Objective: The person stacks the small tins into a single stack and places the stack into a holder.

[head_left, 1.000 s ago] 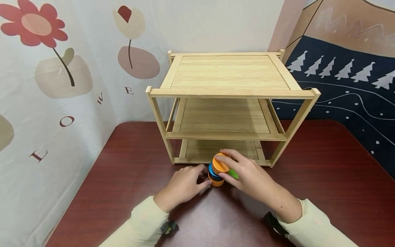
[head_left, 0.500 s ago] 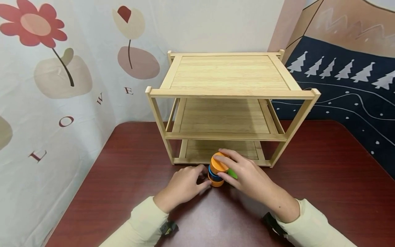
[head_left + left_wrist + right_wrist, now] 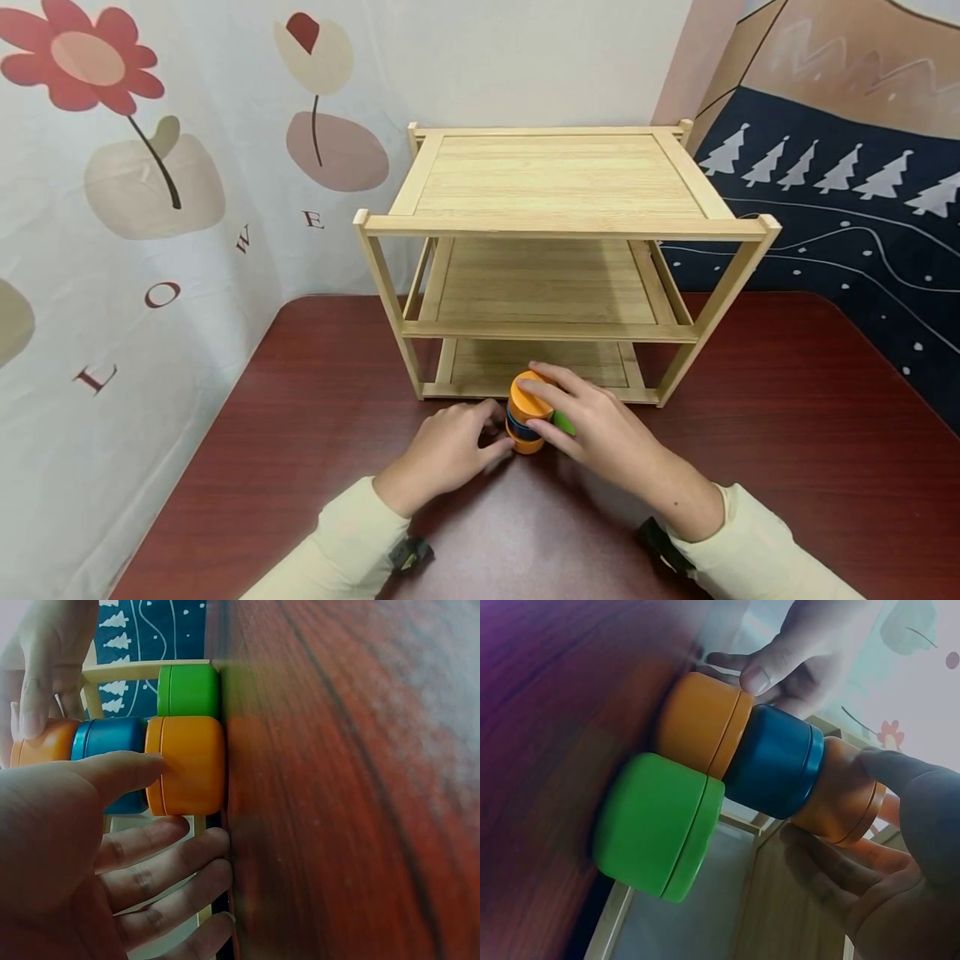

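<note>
Three small round lidded tins are stacked on the table: an orange tin (image 3: 527,447) at the bottom, a blue tin (image 3: 775,760) in the middle and a second orange tin (image 3: 528,400) on top. My right hand (image 3: 611,429) holds the top orange tin between thumb and fingers, and it sits on the blue one. The thumb of my left hand (image 3: 448,448) touches the bottom orange tin near its lid; its other fingers lie loosely beside the stack. A green tin (image 3: 656,825) stands on the table next to the bottom one, mostly hidden by my right hand in the head view.
Just behind the stack stands a three-tier wooden shelf (image 3: 555,227) on the dark red table (image 3: 315,350). A patterned cloth (image 3: 247,100) hangs to the left and behind, and a dark blue one with trees (image 3: 840,225) to the right.
My right hand has shifted the top orange tin slightly left, more squarely over the blue tin. The left hand has stayed in place.
</note>
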{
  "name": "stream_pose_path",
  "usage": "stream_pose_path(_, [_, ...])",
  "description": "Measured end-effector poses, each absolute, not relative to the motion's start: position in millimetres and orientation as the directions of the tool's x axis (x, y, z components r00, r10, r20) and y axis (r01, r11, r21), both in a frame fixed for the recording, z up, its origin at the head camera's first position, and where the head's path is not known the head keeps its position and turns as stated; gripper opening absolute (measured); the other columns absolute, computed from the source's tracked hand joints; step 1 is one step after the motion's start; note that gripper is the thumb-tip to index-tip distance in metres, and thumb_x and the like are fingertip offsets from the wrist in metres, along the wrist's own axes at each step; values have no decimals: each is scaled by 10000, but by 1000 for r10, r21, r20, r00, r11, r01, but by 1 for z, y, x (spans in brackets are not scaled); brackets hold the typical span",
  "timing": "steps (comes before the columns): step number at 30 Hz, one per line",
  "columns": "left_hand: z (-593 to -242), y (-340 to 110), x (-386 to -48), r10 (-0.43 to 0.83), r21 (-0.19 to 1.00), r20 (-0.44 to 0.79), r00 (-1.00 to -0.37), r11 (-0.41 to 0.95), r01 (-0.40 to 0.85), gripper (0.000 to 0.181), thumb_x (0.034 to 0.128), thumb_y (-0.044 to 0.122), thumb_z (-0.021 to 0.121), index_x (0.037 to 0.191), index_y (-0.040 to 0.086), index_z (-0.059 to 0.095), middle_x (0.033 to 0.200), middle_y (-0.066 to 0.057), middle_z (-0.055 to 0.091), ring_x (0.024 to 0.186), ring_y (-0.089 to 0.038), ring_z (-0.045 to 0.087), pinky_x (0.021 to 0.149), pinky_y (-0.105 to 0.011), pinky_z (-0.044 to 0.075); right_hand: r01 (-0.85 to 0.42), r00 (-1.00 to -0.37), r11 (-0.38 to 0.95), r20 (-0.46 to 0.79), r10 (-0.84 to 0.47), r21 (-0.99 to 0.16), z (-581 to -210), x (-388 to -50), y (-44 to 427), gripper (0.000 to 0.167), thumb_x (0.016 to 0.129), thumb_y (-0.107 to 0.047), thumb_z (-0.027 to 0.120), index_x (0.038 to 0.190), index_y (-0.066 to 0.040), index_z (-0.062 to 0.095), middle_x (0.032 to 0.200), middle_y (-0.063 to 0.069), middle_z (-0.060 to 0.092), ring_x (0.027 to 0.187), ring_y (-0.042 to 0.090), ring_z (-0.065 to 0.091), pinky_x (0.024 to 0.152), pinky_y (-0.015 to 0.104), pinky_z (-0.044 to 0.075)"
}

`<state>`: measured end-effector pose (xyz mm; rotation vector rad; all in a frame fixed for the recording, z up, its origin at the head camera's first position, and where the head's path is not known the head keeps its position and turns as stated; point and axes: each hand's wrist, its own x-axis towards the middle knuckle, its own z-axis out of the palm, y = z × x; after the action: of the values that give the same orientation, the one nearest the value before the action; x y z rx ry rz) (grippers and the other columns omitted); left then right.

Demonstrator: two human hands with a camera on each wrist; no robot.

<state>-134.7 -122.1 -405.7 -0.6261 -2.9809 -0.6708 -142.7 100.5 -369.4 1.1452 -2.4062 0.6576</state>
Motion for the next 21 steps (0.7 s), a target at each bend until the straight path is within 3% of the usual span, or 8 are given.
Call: stream_pose_path(21, [-408, -122, -135, 379, 404, 115, -918, 827, 391, 238, 906, 387, 725, 1048, 202, 679, 909, 70, 732, 809, -140, 697, 658, -341, 528, -785, -601, 568, 526, -602, -246, -371, -143, 102, 488, 880, -280, 776, 1332, -176, 624, 1418, 105, 572, 1043, 234, 709, 753, 359, 581])
